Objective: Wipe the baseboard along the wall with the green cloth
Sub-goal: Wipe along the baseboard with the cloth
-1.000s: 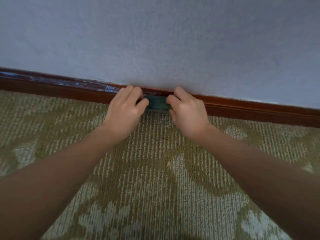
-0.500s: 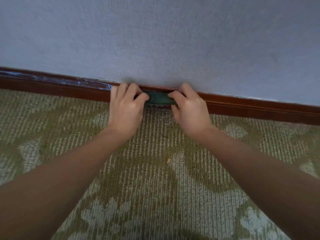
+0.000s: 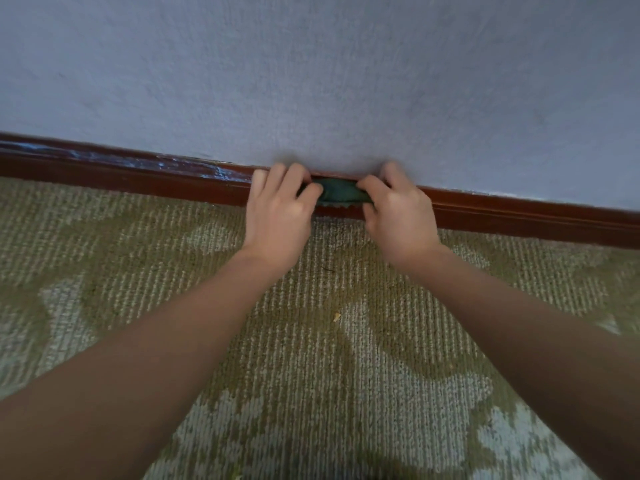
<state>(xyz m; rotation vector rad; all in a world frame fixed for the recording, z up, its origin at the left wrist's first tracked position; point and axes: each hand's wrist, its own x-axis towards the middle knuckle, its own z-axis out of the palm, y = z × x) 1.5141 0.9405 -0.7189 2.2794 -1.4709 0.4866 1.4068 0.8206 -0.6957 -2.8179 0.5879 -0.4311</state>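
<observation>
The head camera shows your left hand [image 3: 277,216] and your right hand [image 3: 398,216] side by side at the foot of the wall, and each grip is closed on one end of the dark green folded cloth [image 3: 341,194]. The cloth lies stretched between the two hands. Only its middle shows, because both ends are hidden under your curled fingers and thumbs. It sits against the face of the glossy reddish-brown wooden baseboard [image 3: 138,174], just below the board's top edge, and its wavy lower hem stops short of the floor. Your fingertips reach up to where the board meets the pale lilac textured wall [image 3: 311,81]. The baseboard slopes from the left edge down to the right edge, with a bluish sheen on the stretch left of your left hand. Below it lies the ribbed carpet with an olive and pale grey pattern [image 3: 104,271], and both bare forearms reach across it. A small tan crumb [image 3: 336,317] lies on the carpet between your forearms, well apart from the cloth.
</observation>
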